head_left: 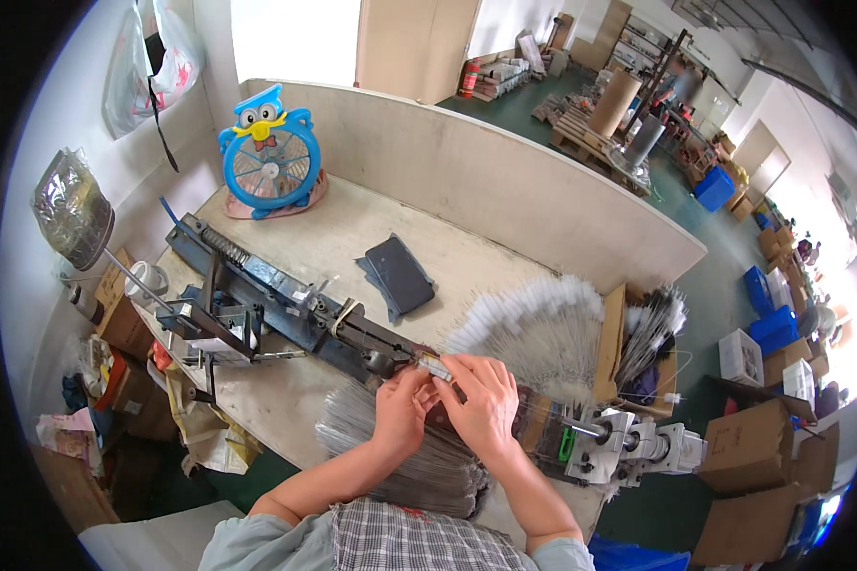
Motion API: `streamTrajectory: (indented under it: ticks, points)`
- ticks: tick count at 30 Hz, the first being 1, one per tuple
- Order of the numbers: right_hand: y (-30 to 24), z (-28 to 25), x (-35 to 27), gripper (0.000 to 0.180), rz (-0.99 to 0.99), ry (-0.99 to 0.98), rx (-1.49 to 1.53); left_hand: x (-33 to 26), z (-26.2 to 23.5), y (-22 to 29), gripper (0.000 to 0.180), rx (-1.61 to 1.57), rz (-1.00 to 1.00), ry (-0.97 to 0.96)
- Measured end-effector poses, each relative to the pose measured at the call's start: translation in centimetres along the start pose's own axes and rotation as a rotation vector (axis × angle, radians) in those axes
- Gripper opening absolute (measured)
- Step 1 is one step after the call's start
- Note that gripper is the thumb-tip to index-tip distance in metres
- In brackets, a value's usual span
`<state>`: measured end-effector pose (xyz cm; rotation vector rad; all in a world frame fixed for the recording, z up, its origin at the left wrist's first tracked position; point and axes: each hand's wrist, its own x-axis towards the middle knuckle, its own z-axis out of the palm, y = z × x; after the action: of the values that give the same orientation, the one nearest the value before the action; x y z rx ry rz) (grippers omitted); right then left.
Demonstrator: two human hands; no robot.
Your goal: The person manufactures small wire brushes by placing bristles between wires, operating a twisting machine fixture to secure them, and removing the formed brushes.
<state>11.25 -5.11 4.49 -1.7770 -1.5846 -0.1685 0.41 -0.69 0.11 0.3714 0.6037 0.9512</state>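
My two hands meet over the near end of a long dark metal jig (352, 328) on the bench. Between the fingertips of my right hand (483, 398) is a small whitish-yellow piece (435, 366), too small to name. My left hand (402, 409) is closed just beside it, fingertips pinched together near a round dark knob (380, 363); what they hold, if anything, is hidden. Below my hands lies a thick bundle of thin grey wires (390, 457). Beyond my right hand spreads a fan of thin wires with white bristly ends (533, 319).
A dark phone-like slab (400, 276) lies mid-bench. A blue cartoon fan (271, 162) stands at the far left. At the right are a silver clamp mechanism (633, 443) and a cardboard box (611, 343) beside more wires. A low partition (505, 162) edges the bench.
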Motion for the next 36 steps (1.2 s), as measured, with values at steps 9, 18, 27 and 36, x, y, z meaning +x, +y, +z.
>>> streamTrajectory:
  ticks: [9, 18, 27, 36]
  points:
    - [0.2, -0.3, -0.2, 0.021, -0.040, 0.010, -0.033, 0.0, 0.0, 0.1, 0.010, 0.003, -0.011, -0.007]
    - [-0.4, -1.5, 0.4, 0.023, -0.035, -0.011, -0.012, 0.3, 0.1, -0.1, 0.012, 0.050, -0.004, -0.021]
    - [1.4, -2.6, -1.2, 0.009, -0.033, -0.109, -0.135, -0.5, -0.1, 1.0, 0.046, 0.039, -0.077, 0.016]
    - [2.3, -3.9, -1.1, 0.017, -0.014, -0.148, -0.061, -1.6, 0.4, 1.6, 0.062, 0.224, -0.141, -0.038]
